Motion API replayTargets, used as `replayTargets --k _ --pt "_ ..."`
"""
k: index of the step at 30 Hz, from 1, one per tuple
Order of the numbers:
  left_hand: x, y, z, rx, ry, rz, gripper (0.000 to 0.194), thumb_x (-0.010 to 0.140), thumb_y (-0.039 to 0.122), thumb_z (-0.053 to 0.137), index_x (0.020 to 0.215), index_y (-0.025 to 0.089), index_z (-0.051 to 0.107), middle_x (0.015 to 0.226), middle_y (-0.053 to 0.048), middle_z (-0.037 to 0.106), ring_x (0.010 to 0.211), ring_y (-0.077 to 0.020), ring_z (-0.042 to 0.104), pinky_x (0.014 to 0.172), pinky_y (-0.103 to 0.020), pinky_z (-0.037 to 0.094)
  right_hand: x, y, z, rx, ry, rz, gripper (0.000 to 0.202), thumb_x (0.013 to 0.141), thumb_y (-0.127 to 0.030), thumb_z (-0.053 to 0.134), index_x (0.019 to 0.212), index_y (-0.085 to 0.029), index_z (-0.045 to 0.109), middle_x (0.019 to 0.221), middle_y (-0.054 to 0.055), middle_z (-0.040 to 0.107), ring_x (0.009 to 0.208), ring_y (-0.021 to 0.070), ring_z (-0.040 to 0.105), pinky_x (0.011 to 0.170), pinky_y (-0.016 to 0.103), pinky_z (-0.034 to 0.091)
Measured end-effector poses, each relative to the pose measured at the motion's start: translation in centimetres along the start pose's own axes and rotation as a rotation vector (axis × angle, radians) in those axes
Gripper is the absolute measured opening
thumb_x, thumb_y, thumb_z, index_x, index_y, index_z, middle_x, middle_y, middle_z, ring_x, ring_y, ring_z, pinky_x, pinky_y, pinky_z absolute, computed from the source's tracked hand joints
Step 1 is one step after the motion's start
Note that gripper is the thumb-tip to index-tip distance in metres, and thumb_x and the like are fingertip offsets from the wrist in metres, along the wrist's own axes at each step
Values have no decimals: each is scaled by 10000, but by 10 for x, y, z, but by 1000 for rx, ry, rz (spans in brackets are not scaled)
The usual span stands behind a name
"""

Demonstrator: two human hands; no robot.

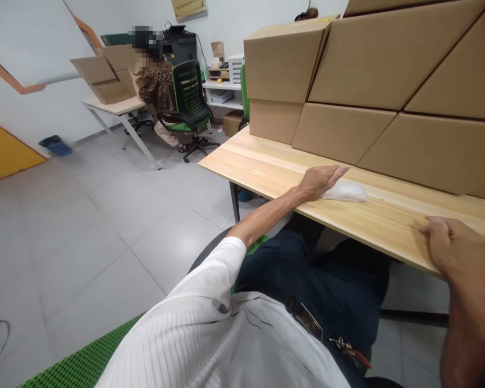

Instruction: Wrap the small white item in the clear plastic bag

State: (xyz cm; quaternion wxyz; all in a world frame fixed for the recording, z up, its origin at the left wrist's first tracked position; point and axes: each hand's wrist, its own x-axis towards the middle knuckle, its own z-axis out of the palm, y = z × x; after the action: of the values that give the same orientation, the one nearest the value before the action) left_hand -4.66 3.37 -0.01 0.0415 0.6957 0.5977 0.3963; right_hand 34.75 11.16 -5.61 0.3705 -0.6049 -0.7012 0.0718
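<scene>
Nearest, the right hand (455, 245) rests over the front edge of the wooden worktop (267, 167), fingers curled loosely, holding nothing; prob. bracing the seated body. Further out, the left hand (319, 180) lies flat w/ fingers stretched and together, palm down, just touching the near end of a small clear plastic packet (345, 191) that sits on the worktop, not gripped. Behind the packet, stacked cardboard boxes (372, 81) line the back of the worktop like a wall. Far off, another person sits on a green chair (189, 99) at a separate table.
</scene>
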Motion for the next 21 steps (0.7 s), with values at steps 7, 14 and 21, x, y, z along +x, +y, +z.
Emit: replayTargets --k 7,14,21 --pt "1 -4 11 -14 -122 200 764 1261 610 725 1939 266 656 1942 -197 705 1750 -424 725 1440 -571 596 -18 -28 -20 -51 -36 0 247 948 -585 543 737 -474 610 1178 311 954 1299 502 891 1024 679 554" --pt "5 -12 3 161 -438 185 948 1182 620 739 1962 103 588 1916 -305 692 1781 -522 675 1527 -635 494 -32 -67 -43 -156 -131 -64 394 1182 -376 464 1143 -280 844 1294 236 980 1286 428 899 1073 518 606" --pt "6 -6 -10 219 -464 109 935 1199 614 765 1974 129 571 2001 -261 632 1880 -486 596 1593 -600 426 -30 -59 -32 -174 -89 -108 394 1219 -322 507 1231 -258 896 1215 170 976 1213 402 889 1031 479 629"
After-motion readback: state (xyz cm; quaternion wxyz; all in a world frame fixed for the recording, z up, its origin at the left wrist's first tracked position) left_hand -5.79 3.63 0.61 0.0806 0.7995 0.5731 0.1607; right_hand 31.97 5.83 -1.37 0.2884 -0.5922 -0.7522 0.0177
